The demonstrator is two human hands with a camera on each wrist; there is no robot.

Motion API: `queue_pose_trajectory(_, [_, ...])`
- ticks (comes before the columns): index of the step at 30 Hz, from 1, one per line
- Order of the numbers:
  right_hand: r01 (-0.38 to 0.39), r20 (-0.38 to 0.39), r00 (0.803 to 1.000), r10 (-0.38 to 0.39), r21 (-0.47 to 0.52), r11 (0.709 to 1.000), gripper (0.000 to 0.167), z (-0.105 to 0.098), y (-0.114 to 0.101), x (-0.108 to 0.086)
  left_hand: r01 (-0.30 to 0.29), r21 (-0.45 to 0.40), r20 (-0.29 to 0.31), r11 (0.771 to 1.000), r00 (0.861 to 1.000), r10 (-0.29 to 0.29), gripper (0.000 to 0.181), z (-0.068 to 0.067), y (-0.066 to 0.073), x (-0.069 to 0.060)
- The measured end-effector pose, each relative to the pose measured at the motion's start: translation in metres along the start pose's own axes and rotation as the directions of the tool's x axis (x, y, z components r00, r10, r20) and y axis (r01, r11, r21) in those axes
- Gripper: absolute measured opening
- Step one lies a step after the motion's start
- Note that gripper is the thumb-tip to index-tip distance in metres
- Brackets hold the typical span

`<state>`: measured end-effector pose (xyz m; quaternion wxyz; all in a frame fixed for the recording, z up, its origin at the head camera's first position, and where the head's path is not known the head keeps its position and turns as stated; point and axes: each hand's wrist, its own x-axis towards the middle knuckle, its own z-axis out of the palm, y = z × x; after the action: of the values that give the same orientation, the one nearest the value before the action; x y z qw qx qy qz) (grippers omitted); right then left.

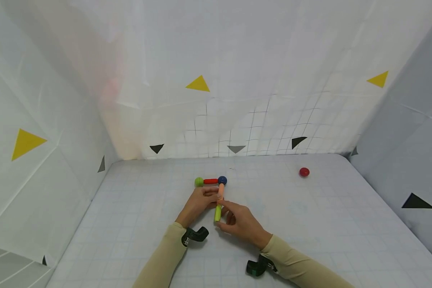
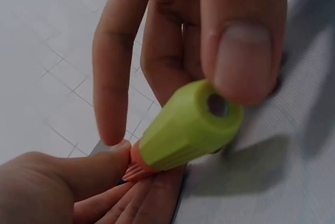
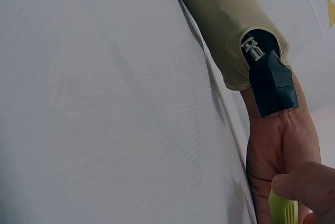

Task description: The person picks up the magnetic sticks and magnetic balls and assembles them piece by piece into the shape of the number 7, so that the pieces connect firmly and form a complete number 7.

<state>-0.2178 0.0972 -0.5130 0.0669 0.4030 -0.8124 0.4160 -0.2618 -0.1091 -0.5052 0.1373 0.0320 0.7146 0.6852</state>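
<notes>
My left hand [image 1: 197,204] pinches an orange rod [image 1: 221,188] between thumb and fingers. A yellow-green ridged rod [image 1: 217,214] joins end to end with it, pointing toward me. My right hand [image 1: 243,224] holds this yellow-green rod lengthwise; in the left wrist view its thumb [image 2: 246,62] presses beside the hole in the near end. At the orange rod's far end is a dark blue ball [image 1: 222,180]. Leftward from that ball runs a red rod [image 1: 210,181], ending in a light green ball [image 1: 199,182]. The right wrist view shows only part of the yellow-green rod [image 3: 283,209].
A lone red ball [image 1: 304,172] lies at the back right of the white gridded table [image 1: 327,224]. White sheets with yellow and black triangles stand at the back and both sides. A dark camera mount sits on each wrist.
</notes>
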Motion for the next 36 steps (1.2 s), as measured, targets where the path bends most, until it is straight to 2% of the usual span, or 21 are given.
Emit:
queue_pose_trajectory(6, [-0.036,0.000,0.999,0.036,-0.002,0.999,0.065,0.0003,-0.0007,0.0006,0.001,0.019,-0.007,1.000,1.000,0.000,0.038,0.0002,-0.0001,0.0009])
queue_pose_trajectory(17, [-0.061,-0.026,0.998,0.061,0.027,0.998,0.053,0.0004,-0.0014,0.0011,0.005,0.002,-0.008,1.000,1.000,-0.005,0.041,0.0008,0.0014,-0.0001])
queue_pose_trajectory(24, [-0.072,-0.039,0.997,0.073,0.034,0.997,0.051,0.0008,0.0005,-0.0004,-0.002,0.032,-0.014,0.999,1.000,0.003,0.041,0.0029,0.0038,-0.0021])
queue_pose_trajectory(31, [-0.048,-0.069,0.996,0.052,0.050,0.998,0.048,-0.0001,0.0012,-0.0012,-0.008,0.039,0.022,0.999,1.000,0.007,0.044,0.0032,0.0058,-0.0032])
queue_pose_trajectory(36, [-0.052,-0.059,0.997,0.056,0.070,0.996,0.048,-0.0003,-0.0012,0.0006,0.028,0.022,0.073,0.999,0.997,-0.029,0.041,-0.0042,0.0058,-0.0052])
